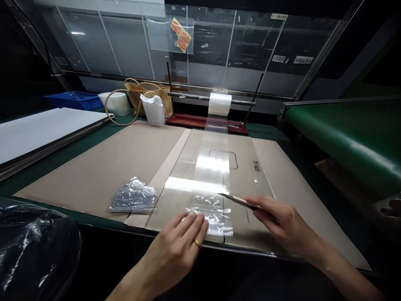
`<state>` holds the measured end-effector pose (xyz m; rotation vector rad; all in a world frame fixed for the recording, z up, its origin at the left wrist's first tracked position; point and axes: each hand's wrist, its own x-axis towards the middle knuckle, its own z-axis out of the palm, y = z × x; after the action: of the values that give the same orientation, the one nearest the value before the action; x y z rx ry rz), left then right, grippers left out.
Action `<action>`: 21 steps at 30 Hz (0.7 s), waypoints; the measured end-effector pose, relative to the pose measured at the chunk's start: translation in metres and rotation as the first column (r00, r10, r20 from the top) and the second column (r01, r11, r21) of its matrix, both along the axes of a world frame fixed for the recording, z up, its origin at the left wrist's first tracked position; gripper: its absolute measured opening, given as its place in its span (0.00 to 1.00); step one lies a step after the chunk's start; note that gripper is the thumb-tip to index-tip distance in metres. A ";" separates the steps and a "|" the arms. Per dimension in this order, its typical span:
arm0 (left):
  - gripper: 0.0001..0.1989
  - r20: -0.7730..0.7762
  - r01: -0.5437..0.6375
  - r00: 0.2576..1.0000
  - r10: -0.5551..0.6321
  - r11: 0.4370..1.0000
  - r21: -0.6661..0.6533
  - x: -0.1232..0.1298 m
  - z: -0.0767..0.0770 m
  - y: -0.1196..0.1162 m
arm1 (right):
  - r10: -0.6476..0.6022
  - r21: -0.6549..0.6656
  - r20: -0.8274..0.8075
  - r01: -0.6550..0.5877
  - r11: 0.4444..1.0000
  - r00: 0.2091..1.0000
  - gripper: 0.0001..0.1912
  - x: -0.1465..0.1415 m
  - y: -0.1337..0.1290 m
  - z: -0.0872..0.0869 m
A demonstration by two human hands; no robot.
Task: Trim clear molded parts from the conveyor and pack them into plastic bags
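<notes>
My left hand [184, 240] lies with its fingers flat on clear plastic film [216, 221] near the front edge of the work board [250, 188]. In my right hand [280, 217] is a slim utility knife [236, 200], its tip pointing left over the film strip. The clear strip [211, 167] runs back across the board to a film roll [220, 104] on a bar. Left of my left hand sits a stack of cut clear film pieces [133, 194]. Whether the blade touches the film I cannot tell.
Brown paperboard [109, 159] underlies the board. White sheets [46, 129] are stacked at the left, behind a dark plastic bag [34, 251]. A woven basket [156, 94], a white bag [153, 110] and a blue tray [77, 100] stand at the back. A green conveyor belt [354, 142] is at the right.
</notes>
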<state>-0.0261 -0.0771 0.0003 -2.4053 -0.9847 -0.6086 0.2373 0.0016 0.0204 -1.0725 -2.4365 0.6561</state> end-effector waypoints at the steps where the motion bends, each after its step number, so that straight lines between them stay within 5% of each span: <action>1: 0.16 0.041 0.002 0.999 -0.002 1.000 0.002 0.001 -0.004 -0.012 | 0.013 -0.006 0.025 -0.013 1.000 1.000 0.18 0.003 -0.007 -0.003; 10: 0.16 0.330 -0.063 0.939 0.102 0.990 -0.126 0.015 -0.064 -0.053 | 0.039 -0.089 0.035 -0.036 0.995 0.999 0.19 0.006 -0.035 -0.028; 15: 0.19 0.345 -0.084 0.930 0.127 0.987 -0.136 0.017 -0.072 -0.052 | 0.047 -0.090 0.011 -0.046 0.995 0.999 0.17 -0.002 -0.035 -0.025; 21: 0.18 0.430 -0.105 0.891 0.144 0.988 -0.114 0.020 -0.077 -0.048 | 0.080 0.074 0.063 -0.084 0.994 0.995 0.16 -0.009 -0.038 -0.020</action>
<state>-0.0063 -0.1249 -0.0771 -2.3011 -1.3619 -1.1116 0.2278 -0.0368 0.0002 -0.9801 -2.5474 0.5586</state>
